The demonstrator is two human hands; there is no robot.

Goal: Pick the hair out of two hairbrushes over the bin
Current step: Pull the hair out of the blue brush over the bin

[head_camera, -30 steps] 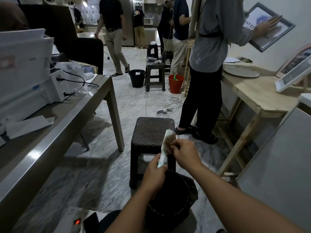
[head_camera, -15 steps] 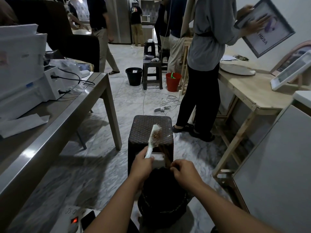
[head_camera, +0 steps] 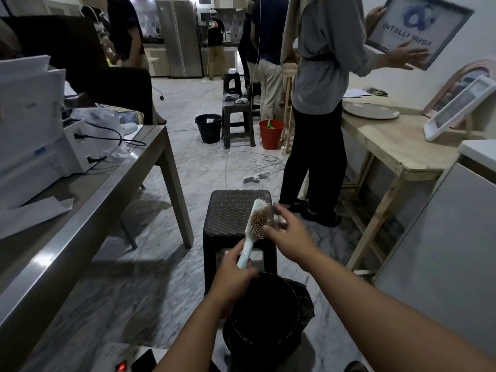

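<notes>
A white hairbrush (head_camera: pixel 254 226) with brown hair caught in its bristles stands tilted above a dark bin (head_camera: pixel 264 318) lined with a black bag. My left hand (head_camera: pixel 232 275) grips its handle from below. My right hand (head_camera: pixel 287 233) is at the bristle side of the brush head, fingers spread and blurred, touching or nearly touching the bristles. I see no hair held in it. A second hairbrush is not in view.
A dark woven stool (head_camera: pixel 236 221) stands just behind the bin. A grey table (head_camera: pixel 107 189) with a printer (head_camera: pixel 35 130) runs along the left. On the right are a wooden table (head_camera: pixel 397 146) and a grey cabinet (head_camera: pixel 442 253). A person (head_camera: pixel 316 116) stands close, cables on the floor.
My right hand went down to the bin rim half a second ago and has come back up to the brush bristles. The left hand keeps its hold on the handle.
</notes>
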